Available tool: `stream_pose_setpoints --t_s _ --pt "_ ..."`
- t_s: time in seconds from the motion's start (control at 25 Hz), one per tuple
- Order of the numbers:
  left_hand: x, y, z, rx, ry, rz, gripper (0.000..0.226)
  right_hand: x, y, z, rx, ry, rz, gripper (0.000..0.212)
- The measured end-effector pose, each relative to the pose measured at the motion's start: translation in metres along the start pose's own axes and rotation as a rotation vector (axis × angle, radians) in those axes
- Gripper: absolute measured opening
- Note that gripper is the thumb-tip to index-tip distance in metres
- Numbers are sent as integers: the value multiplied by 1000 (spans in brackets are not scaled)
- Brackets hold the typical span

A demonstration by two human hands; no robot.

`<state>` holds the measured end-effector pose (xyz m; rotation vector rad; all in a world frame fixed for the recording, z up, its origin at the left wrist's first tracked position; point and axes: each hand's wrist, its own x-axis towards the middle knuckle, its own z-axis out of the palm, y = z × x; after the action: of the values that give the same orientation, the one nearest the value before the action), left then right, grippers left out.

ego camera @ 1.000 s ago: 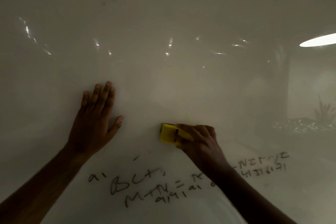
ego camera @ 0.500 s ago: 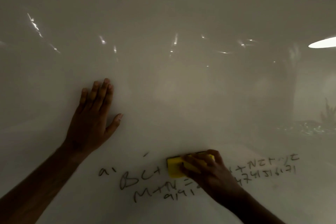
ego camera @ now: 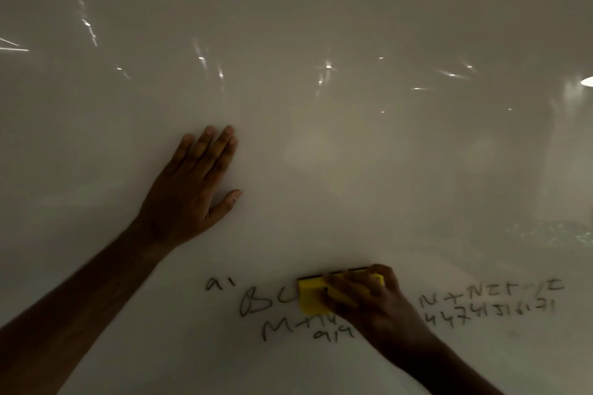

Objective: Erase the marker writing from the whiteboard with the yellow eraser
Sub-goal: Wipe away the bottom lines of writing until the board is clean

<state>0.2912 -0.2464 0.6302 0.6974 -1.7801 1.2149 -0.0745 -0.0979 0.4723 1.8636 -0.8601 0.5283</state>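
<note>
A large glossy whiteboard [ego camera: 321,154] fills the view. Black marker writing [ego camera: 256,301] runs along its lower part, with more marker writing on the right [ego camera: 494,301]. My right hand [ego camera: 375,305] grips the yellow eraser [ego camera: 311,297] and presses it flat on the board, over the middle of the writing, covering some letters. My left hand [ego camera: 192,189] lies flat on the board above and left of the writing, fingers straight and thumb spread.
Bright light reflections dot the upper half of the board, with a strong glare spot [ego camera: 587,82] at the right edge. A faint reflection of greenery [ego camera: 545,231] shows at the lower right.
My right hand has slid the eraser down from the blank board onto the writing, wiping the plus sign after "BC". My left hand stays flat in the same place.
</note>
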Motion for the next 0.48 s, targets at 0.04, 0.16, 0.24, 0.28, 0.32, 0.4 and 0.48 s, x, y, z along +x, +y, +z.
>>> stream_pose_setpoints --t_s 0.04,0.16,0.24,0.28,0.32,0.4,0.48 --pt "-1 -2 0 7 7 4 80 -7 9 -8 -19 -19 8 52" --pt "-2 -1 2 8 18 -7 79 15 38 -27 -42 26 134 41" --pt "-1 1 2 9 21 -6 79 57 41 -30 -8 96 236 32" --pt "-1 0 2 7 24 -7 79 78 33 -26 23 126 264 31" --pt "-1 0 2 6 25 -7 79 93 21 -18 50 146 267 32" --pt "-2 -2 3 -1 27 0 79 99 -13 2 66 141 196 39" --pt "-5 -5 3 -11 34 -1 79 71 -31 15 68 76 80 46"
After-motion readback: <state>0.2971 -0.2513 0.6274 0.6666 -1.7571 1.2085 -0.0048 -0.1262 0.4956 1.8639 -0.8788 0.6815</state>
